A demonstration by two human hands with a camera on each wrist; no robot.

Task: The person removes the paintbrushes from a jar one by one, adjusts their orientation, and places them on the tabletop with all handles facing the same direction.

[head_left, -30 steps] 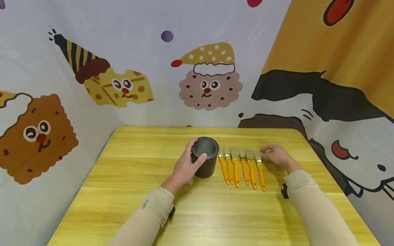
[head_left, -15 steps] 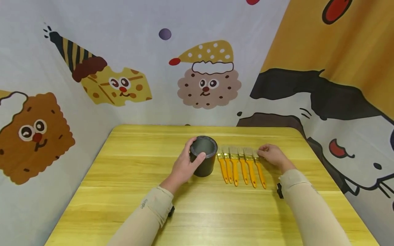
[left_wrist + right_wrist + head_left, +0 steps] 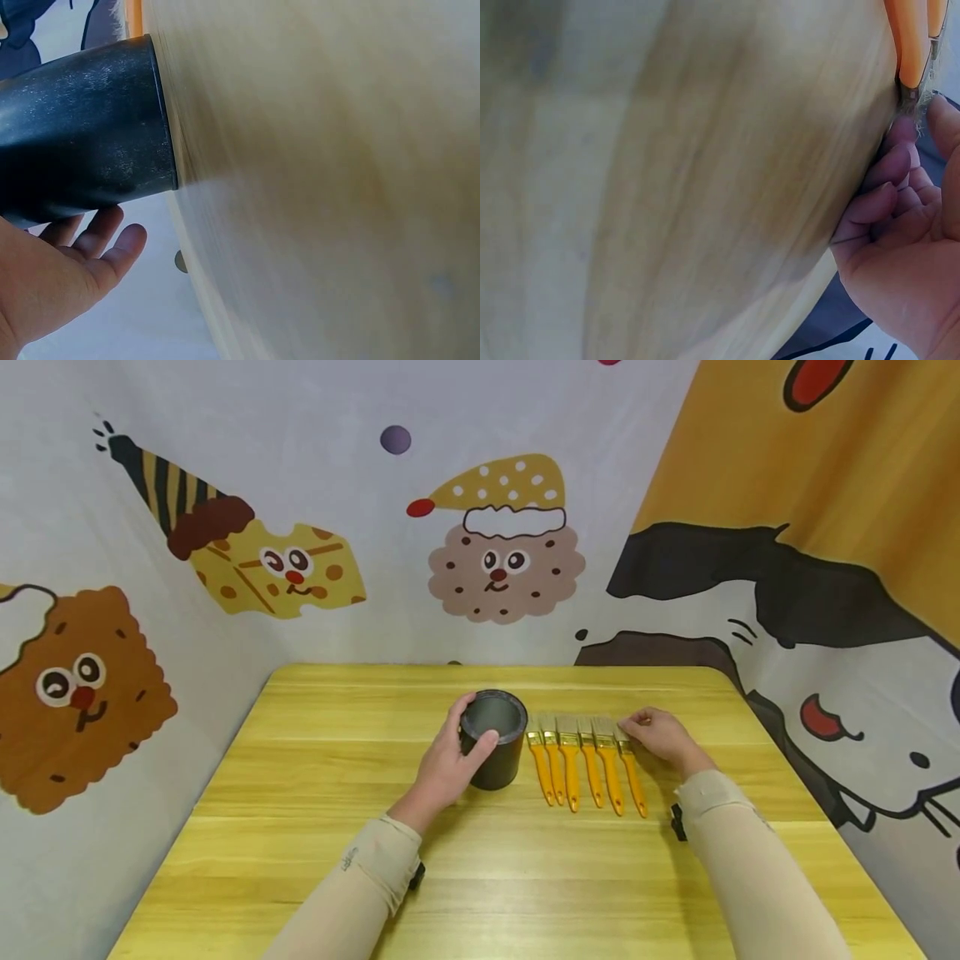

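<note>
A black cylindrical cup (image 3: 498,764) stands upright on the table, its inside grey. My left hand (image 3: 448,756) grips its left side, thumb over the near rim and fingers along the far side; the left wrist view shows the cup (image 3: 86,127) beside curled fingers (image 3: 127,244). Several paintbrushes (image 3: 572,768) with orange handles lie in a row right of the cup, bristles pointing away. My right hand (image 3: 663,735) pinches the bristles of the rightmost paintbrush (image 3: 632,777) between thumb and forefinger. In the right wrist view its handle (image 3: 911,45) extends upward from my fingertips.
The wooden table (image 3: 300,827) extends around the brushes and toward me. Cartoon-printed cloth (image 3: 337,460) hangs close behind the table's far edge and along its sides. A small dark device (image 3: 678,822) sits at the right cuff.
My right hand has closed in leftward on the rightmost paintbrush and shifted its bristle end left, so the brush slants more. My left hand stays on the cup. The head view drifts slightly.
</note>
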